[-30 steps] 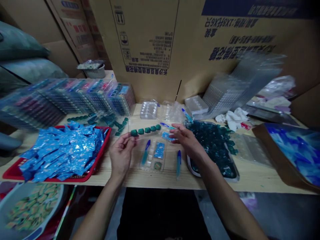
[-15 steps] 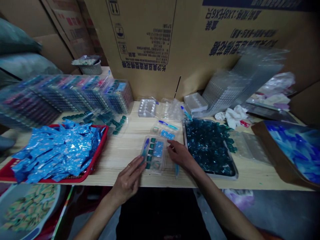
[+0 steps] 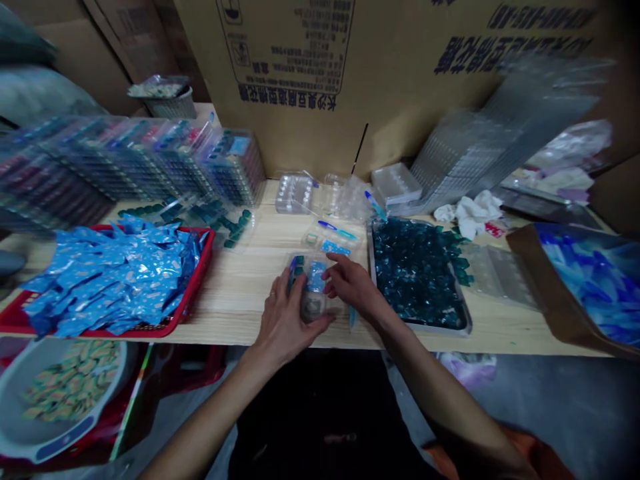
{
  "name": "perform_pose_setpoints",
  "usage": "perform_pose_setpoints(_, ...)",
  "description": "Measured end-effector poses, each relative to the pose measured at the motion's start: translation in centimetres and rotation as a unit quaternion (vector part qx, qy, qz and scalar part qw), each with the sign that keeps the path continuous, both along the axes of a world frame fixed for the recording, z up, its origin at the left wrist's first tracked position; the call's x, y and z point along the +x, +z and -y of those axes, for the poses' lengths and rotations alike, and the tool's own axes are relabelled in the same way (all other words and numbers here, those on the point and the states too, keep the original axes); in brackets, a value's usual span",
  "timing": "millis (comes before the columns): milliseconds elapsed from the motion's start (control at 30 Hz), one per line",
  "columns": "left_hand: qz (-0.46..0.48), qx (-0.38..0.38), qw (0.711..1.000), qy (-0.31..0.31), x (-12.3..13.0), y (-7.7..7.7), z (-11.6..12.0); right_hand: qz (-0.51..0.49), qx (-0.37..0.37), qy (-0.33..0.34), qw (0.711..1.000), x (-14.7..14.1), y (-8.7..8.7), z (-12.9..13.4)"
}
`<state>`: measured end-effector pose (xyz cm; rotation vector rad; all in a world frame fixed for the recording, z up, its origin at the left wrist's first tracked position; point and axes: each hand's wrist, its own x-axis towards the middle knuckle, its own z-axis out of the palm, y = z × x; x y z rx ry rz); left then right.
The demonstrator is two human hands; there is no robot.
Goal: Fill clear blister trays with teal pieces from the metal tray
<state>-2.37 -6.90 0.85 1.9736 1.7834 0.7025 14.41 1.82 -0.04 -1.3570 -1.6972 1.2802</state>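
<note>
Your left hand (image 3: 287, 320) curves over a clear blister tray (image 3: 313, 308) holding teal tiles (image 3: 299, 265) on the wooden table (image 3: 240, 307); your right hand (image 3: 355, 283) meets its edge, fingers bent — whether either grips, you cannot tell. Beside them, a metal tray (image 3: 440, 327) of loose teal tiles and a red basket (image 3: 197, 267) of blue sachets (image 3: 120, 273) — behind, a cardboard carton (image 3: 280, 133) with upside-down Chinese print.

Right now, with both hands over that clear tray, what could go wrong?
The left hand covers much of the clear blister tray, so the teal cubes in it could slip from their pockets unseen. The blue-tipped stick beside the right hand lies near the wooden table's front edge and might get knocked off. The metal tray is heaped with cubes, some past its rim, so a wide arm movement could spill more.
</note>
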Motion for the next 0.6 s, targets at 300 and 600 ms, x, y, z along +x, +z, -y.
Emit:
perform_pose_setpoints(300, 0.110, 0.016, 0.993, 0.044, -2.7, 0.9, -1.1, 0.177, 0.222, 0.178, 0.942, 1.9, 1.3, 3.9)
perform_pose_setpoints(600, -0.119, -0.032, 0.991, 0.048, 1.4, 0.3, 0.0, 0.111, 0.231, 0.051, 0.965, 3.1, -0.5, 2.0)
